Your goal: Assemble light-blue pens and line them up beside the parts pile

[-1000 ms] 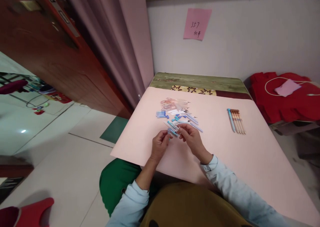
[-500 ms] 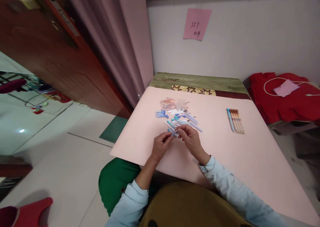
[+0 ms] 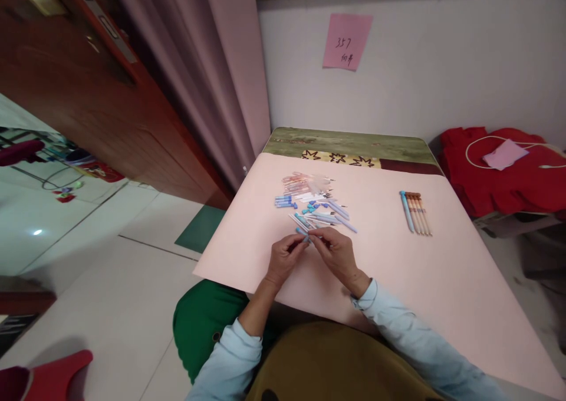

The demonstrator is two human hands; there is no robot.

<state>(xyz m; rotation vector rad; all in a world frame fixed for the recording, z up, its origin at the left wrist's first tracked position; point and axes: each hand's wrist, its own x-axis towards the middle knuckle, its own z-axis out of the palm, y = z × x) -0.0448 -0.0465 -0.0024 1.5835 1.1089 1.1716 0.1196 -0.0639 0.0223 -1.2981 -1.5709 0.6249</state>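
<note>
1. At the center of the frame, a person's left hand [image 3: 283, 258] and right hand [image 3: 338, 253] meet over a pink table cover [image 3: 375, 283]. Thumb and fingers of both are pinched on one small blue piece [image 3: 306, 238], its shape mostly hidden.

2. Right of center, pens lie side by side, looking whole: one blue pen [image 3: 407, 212] and what appear to be four brown-topped pens [image 3: 421, 215]. By judgement, these are the finished share.

3. Just above the hands, loose parts suggest that much is left: clear pinkish tubes [image 3: 305, 183], white sticks [image 3: 315, 197], small blue caps [image 3: 312, 207] and pale lilac tubes [image 3: 346, 224]. The piece in the fingers does not yet look like a whole pen.

4. By count, about four short blue tubes [image 3: 284, 201] sit at the pile's left edge. The clear tubes, sticks and caps are each several, overlapping too closely for an exact tally.

5. Upper center, one pink note [image 3: 348, 41] is on the wall; at right, one red cloth [image 3: 460, 183] bears one pink paper [image 3: 506, 154].
</note>
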